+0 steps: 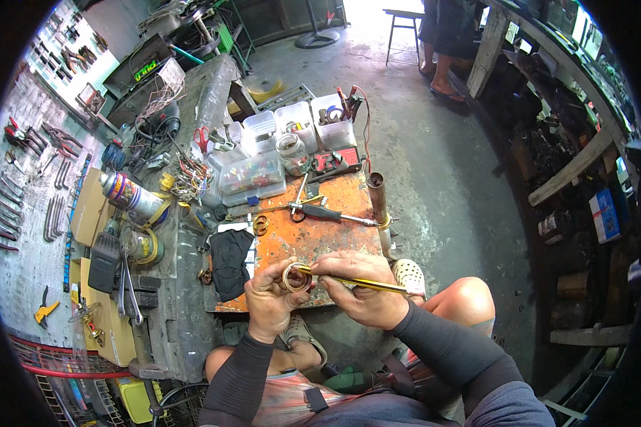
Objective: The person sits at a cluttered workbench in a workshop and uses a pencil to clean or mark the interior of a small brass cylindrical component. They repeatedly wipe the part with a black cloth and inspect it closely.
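Observation:
My left hand (269,302) grips a brass-coloured metal ring (288,278) between thumb and fingers, its opening facing me. My right hand (356,299) is closed around a yellow and black pencil-like stick (377,285), whose near end reaches into or against the ring. Both hands are just over the front edge of an orange, stained bench top (292,242). A black cloth (228,263) lies left of my hands. Beyond them lie more brass rings (261,224), a tool with a dark handle (324,213) and an upright metal tube (377,192).
Plastic storage boxes (251,181) stand at the bench's back. The left side holds spray cans (132,196), wrenches (128,285) and a wall tool board (28,185). A wooden rack (570,178) runs along the right. A person's legs (438,64) stand near a stool (400,21) beyond.

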Demonstrator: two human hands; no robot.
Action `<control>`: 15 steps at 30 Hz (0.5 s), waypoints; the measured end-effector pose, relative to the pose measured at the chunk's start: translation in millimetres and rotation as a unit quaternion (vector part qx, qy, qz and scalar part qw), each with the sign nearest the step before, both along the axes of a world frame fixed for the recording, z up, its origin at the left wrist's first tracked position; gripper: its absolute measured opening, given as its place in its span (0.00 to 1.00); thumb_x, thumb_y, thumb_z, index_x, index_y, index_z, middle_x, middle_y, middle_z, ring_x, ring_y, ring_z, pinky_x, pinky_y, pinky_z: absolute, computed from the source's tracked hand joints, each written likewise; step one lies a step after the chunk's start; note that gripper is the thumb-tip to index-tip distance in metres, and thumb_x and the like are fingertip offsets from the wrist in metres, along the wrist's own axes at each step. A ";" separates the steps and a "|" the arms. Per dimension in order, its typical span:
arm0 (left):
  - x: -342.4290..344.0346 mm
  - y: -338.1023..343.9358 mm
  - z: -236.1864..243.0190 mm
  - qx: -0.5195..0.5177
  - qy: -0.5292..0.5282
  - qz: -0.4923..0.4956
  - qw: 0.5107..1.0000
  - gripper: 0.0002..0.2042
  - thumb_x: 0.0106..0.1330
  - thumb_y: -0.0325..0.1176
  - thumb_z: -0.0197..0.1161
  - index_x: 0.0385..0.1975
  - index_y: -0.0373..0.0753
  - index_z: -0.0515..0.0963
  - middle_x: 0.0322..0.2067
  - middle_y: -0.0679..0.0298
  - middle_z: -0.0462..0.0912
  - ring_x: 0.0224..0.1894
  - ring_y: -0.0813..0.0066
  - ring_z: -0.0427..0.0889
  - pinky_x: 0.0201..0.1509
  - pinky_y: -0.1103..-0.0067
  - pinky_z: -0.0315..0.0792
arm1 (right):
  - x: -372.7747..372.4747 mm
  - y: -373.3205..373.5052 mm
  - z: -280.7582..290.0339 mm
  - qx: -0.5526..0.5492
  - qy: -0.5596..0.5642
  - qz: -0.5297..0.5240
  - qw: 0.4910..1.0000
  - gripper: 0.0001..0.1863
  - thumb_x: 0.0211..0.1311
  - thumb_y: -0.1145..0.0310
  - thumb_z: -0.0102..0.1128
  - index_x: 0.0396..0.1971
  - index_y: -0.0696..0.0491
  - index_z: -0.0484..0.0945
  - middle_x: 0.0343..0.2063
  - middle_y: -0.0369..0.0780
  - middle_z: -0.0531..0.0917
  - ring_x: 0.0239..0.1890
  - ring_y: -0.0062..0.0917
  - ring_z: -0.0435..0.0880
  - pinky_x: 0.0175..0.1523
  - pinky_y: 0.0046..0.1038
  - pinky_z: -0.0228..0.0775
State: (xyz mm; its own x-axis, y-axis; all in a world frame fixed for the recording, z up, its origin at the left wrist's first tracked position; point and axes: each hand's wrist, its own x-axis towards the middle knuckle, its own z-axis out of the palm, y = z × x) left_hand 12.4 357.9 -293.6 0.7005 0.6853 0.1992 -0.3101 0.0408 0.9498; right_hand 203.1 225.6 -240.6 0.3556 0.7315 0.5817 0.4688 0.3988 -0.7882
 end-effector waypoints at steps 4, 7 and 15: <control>-0.5 -2.5 5.3 -0.004 0.007 -0.005 1.000 0.33 0.60 0.28 0.87 0.65 0.28 0.80 0.53 0.53 0.92 0.53 0.65 0.94 0.58 0.71 0.91 | 3.9 -3.4 8.8 -0.008 0.034 0.104 0.994 0.13 0.63 0.78 0.73 0.48 0.54 0.88 0.43 0.44 0.92 0.47 0.41 0.93 0.54 0.38 0.85; -1.7 -0.9 6.8 -0.018 0.003 -0.005 1.000 0.33 0.62 0.29 0.86 0.65 0.28 0.79 0.53 0.53 0.92 0.53 0.65 0.93 0.58 0.71 0.91 | 10.2 -1.1 0.8 -0.042 -0.035 -0.016 0.998 0.12 0.63 0.79 0.72 0.46 0.55 0.88 0.43 0.44 0.92 0.47 0.41 0.93 0.55 0.39 0.85; 6.0 17.5 51.6 0.481 0.421 0.066 0.766 0.27 0.56 0.31 0.86 0.58 0.38 0.87 0.48 0.52 0.91 0.48 0.50 0.92 0.54 0.66 0.85 | 27.0 2.1 0.8 -0.008 -0.025 -0.079 0.997 0.10 0.66 0.82 0.65 0.46 0.58 0.87 0.43 0.47 0.91 0.49 0.43 0.92 0.61 0.40 0.82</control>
State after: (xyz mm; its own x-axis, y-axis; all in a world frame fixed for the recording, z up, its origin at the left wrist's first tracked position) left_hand 18.4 375.4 -241.9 0.7955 0.5809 0.1722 0.4882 -0.7829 0.3857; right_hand 230.1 227.7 -239.8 0.4375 0.6785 0.5901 0.5634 0.3046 -0.7680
